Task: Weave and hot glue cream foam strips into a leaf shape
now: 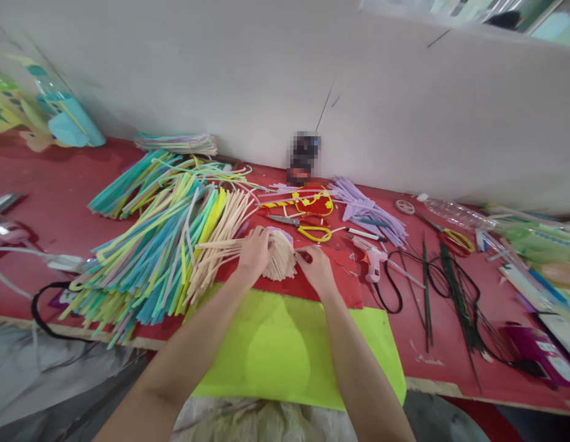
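Note:
My left hand is closed on a bundle of cream pipe cleaners, whose loose ends stick out to its left. To the right of that hand the cream pipe cleaners lie side by side in a fan shape. A bit of lilac material shows behind the fan's top. My right hand pinches at the fan's right edge with thumb and forefinger; the fingertips partly hide what they grip. Just beyond my hands lie yellow-handled scissors.
A big pile of coloured pipe cleaners covers the left. Lilac pipe cleaners, a pink glue gun with a black cord, and dark green stems lie right. A yellow-green sheet hangs over the red table's front edge.

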{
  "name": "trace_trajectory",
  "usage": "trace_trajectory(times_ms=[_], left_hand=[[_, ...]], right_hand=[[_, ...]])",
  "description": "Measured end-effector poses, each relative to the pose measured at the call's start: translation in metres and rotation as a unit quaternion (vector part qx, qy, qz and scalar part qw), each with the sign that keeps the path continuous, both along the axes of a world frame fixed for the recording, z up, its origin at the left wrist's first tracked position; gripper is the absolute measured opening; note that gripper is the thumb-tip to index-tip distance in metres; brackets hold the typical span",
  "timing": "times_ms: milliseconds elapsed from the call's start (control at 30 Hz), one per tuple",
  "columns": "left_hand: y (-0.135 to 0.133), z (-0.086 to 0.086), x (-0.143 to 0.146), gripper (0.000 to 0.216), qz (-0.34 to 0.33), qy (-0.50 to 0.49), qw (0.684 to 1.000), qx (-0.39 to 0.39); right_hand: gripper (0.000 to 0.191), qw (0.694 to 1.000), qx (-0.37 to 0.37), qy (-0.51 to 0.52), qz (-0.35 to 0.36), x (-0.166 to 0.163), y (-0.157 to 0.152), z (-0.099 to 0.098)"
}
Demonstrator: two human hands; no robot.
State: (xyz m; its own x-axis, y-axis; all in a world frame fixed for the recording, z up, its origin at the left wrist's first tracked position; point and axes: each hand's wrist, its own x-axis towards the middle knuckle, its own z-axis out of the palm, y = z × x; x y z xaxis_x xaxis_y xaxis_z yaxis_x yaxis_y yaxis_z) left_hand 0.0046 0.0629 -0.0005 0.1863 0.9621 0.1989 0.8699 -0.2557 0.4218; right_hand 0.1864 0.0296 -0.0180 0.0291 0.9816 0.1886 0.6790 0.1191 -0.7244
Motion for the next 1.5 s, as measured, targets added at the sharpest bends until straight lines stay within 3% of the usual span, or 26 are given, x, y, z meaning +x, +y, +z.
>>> trace_trajectory(times_ms=[167, 367, 533, 867, 1500], left_hand=[[0.003, 0.005, -0.006, 0.014, 0.038, -0.052, 0.998, 0.025], [0.007, 0.005, -0.017, 0.018, 0.112, 0.024, 0.991, 0.065], [0.008, -0.001, -0.015, 0.02, 0.103, 0.072, 0.99, 0.056], [0.009, -0.005, -0.012, 0.025, 0.095, 0.068, 0.992, 0.044], [0.011, -0.005, -0.011, 0.01, 0.077, -0.014, 0.996, 0.034]], right_hand=[[0.021, 1.0, 0.003, 0.0, -0.002, 0.0, 0.0, 0.0], [0.019, 1.0, 0.003, 0.003, 0.002, 0.0, -0.001, -0.001], [0.019, 1.0, 0.003, 0.006, 0.003, 0.001, -0.001, 0.0], [0.018, 1.0, 0.007, 0.01, 0.0, 0.0, 0.0, -0.002], [0.018, 1.0, 0.009, 0.02, 0.001, 0.001, 0.0, -0.004]])
